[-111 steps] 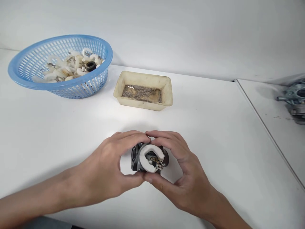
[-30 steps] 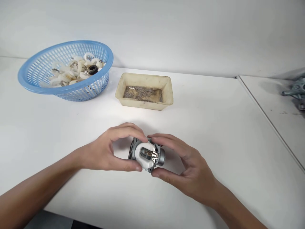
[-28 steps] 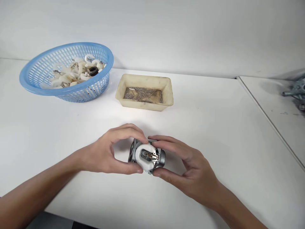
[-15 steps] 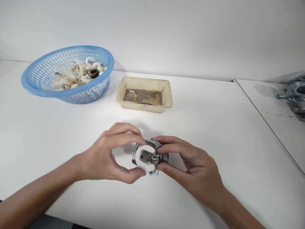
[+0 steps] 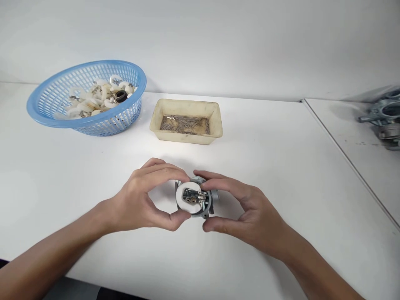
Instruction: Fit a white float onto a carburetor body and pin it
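Both hands hold one small grey metal carburetor body just above the white table, near its front middle. A white horseshoe-shaped float sits on the body's face, turned toward me, with small metal parts in its centre. My left hand pinches the float side between thumb and fingers. From the right, my right hand grips the body with fingers on top and thumb below.
A blue plastic basket with several white floats and a black ring stands at the back left. A cream tray of thin metal pins sits behind my hands. More grey metal carburetor bodies lie on the adjoining table at the right edge.
The carburetor body has been turned and tilted between my hands, and both hands have shifted their grip slightly; the view has drifted a little to the left.
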A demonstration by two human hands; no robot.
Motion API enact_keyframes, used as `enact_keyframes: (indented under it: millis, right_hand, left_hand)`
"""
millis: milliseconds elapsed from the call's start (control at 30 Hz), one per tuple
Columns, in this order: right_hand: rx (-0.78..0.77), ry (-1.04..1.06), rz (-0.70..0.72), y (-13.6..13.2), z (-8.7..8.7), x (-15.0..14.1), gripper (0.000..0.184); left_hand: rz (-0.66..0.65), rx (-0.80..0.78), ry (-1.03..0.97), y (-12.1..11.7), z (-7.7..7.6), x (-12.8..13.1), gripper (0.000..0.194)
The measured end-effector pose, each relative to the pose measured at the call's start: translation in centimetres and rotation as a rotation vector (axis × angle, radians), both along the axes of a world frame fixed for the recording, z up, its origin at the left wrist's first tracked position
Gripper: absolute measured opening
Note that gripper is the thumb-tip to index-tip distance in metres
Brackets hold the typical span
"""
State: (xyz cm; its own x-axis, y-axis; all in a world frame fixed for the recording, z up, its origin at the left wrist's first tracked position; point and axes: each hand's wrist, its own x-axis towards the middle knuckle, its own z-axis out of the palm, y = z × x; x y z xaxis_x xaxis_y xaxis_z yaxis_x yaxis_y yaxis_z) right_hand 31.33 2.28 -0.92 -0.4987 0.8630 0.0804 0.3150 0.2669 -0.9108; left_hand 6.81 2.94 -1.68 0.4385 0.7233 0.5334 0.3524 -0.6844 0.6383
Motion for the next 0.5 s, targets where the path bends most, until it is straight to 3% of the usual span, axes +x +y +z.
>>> enact_keyframes:
  millis: [100,233,400,500]
  right_hand:
    - [-0.020,-0.075,0.011,0.0,0.0,0.3,0.053]
    - [-0.128,-0.091,-0.023,-0.3,-0.2,0.5,0.076]
    - [-0.152,-0.124,-0.065,-0.4,-0.2,0.1,0.060]
    - [-0.150,-0.130,-0.094,-0.3,-0.1,-0.3,0.061]
  left_hand:
    - [0.037,0.017,0.034,-0.2,0.2,0.4,0.036]
    - [0.097,0.028,0.052,-0.4,0.5,1.1,0.031]
    - [0.122,0.047,0.045,-0.5,0.5,1.3,0.030]
    - [0.126,0.024,0.034,-0.4,0.4,1.2,0.032]
